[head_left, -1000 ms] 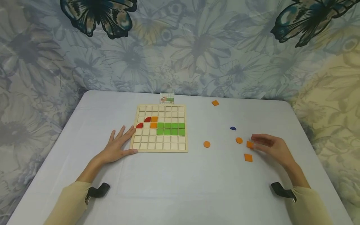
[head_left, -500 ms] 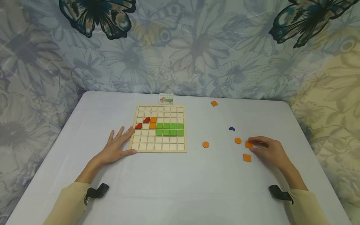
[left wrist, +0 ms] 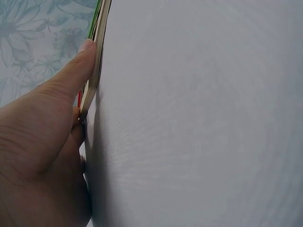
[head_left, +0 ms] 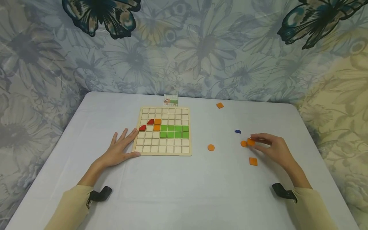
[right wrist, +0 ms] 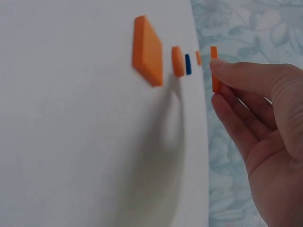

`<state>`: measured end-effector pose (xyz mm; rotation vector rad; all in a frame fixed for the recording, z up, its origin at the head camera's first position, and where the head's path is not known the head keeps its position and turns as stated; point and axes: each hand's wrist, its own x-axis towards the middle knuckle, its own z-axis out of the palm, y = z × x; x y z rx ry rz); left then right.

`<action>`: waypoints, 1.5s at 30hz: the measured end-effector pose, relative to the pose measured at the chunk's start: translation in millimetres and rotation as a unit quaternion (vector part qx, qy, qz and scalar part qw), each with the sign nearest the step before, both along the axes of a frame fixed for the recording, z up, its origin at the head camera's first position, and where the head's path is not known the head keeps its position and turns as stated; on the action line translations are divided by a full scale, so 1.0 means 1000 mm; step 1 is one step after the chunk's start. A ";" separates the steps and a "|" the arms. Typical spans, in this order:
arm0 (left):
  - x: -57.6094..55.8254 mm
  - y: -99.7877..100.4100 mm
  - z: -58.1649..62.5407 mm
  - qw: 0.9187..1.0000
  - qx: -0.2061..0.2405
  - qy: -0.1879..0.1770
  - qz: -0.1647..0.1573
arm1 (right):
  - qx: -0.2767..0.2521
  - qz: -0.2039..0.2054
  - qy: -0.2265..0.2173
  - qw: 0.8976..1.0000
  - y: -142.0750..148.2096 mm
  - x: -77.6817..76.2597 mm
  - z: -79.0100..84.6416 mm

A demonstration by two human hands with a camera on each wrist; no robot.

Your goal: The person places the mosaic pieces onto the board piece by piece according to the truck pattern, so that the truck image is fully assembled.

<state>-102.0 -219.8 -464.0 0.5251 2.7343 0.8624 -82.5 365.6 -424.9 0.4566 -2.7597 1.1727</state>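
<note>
My right hand (head_left: 274, 149) pinches an orange square tile (head_left: 251, 142) between thumb and fingertips. In the right wrist view that tile (right wrist: 215, 85) is edge-on, lifted off the table. My left hand (head_left: 119, 151) lies with fingers spread, its fingertips and thumb touching the left edge of a wooden grid board (head_left: 162, 152). On the board sit two red quarter-round tiles (head_left: 150, 122), two orange squares (head_left: 157, 121) and a double row of green squares (head_left: 171, 131). The left wrist view shows the thumb (left wrist: 78, 66) against the board's side.
Loose on the white table (head_left: 184, 188) lie an orange disc (head_left: 211, 147), another disc (head_left: 243, 143), an orange square (head_left: 253, 161), a blue half-round tile (head_left: 238, 131) and a far orange square (head_left: 219, 105). A small picture card (head_left: 171, 100) lies behind the board.
My right hand has taken hold of the orange square, lifted it and moved it slightly left and away from me. The left hand has stayed at the board.
</note>
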 end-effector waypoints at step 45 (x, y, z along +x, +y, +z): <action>0.002 0.000 0.004 1.000 0.006 0.008 0.000 | -0.080 0.111 -0.048 0.989 -0.129 -0.046 -0.011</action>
